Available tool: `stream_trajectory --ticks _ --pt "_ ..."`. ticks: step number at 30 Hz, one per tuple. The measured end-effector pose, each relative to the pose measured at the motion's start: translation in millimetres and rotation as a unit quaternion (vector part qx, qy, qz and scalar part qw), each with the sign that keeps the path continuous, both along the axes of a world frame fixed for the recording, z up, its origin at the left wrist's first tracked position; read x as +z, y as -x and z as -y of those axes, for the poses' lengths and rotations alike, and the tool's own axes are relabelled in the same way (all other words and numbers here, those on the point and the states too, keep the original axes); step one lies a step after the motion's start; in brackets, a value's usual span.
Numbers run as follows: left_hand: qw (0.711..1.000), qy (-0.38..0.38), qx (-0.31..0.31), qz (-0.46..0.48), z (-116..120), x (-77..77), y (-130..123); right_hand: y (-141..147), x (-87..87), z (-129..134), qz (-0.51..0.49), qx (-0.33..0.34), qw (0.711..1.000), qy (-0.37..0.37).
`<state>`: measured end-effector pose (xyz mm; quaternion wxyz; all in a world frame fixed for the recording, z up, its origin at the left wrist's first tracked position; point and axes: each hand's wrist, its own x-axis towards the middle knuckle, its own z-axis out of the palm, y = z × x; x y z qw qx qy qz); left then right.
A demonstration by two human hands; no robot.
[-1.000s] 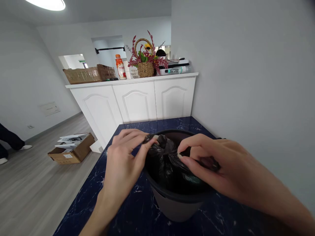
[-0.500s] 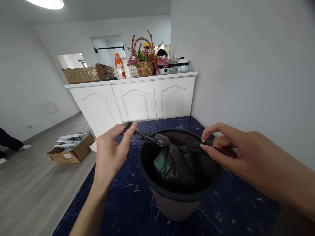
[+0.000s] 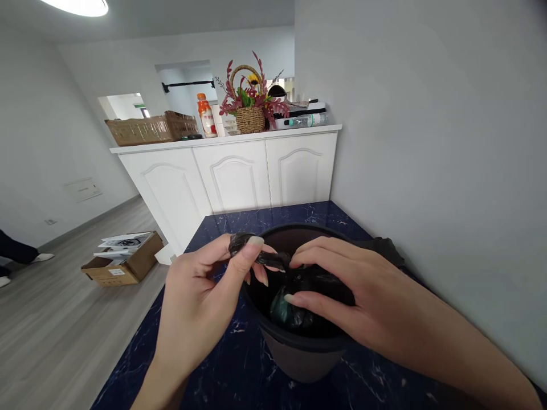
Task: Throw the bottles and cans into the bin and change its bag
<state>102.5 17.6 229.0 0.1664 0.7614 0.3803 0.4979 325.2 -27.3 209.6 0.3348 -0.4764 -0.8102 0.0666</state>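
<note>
A black plastic bag (image 3: 307,280), knotted at the top, sits inside a dark round bin (image 3: 299,356); something green shows through its side. My left hand (image 3: 203,290) pinches one twisted end of the bag between thumb and fingers, above the bin's left rim. Over the bin, my right hand (image 3: 363,290) curves its fingers and thumb around the bag beside the knot. The other loose end of black plastic (image 3: 387,250) hangs over the right rim, behind my right hand. My fingers partly hide the knot.
The bin stands on a blue marbled tabletop (image 3: 231,356) against a grey wall. Behind it, a white cabinet (image 3: 239,176) carries a flower basket (image 3: 251,119), bottles and a brown box (image 3: 145,130). An open carton (image 3: 122,265) and another person's legs (image 3: 19,250) are at left.
My right hand has let go of its bag end at the right and moved left onto the bag by the knot. My left hand has shifted right and slightly down with its end.
</note>
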Motion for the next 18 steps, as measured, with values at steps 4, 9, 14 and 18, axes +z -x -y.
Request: stream_trajectory --ticks 4,9,14,18 --pt "0.997 0.041 -0.025 0.062 3 -1.1 -4 -2 -0.5 1 -0.006 0.028 0.999 0.036" --pt "0.991 0.074 -0.040 0.102 4 -3.0 -5 -9 -1.3 1 -0.013 0.009 0.998 0.053" --pt "0.988 0.086 -0.067 0.107 5 -3.8 -3 -3 1.3 -4 -0.043 0.005 0.999 0.018" --pt "0.986 0.059 -0.101 0.122 0 -7.7 -2 3 2.3 -11 -0.119 -0.049 0.991 -0.034"
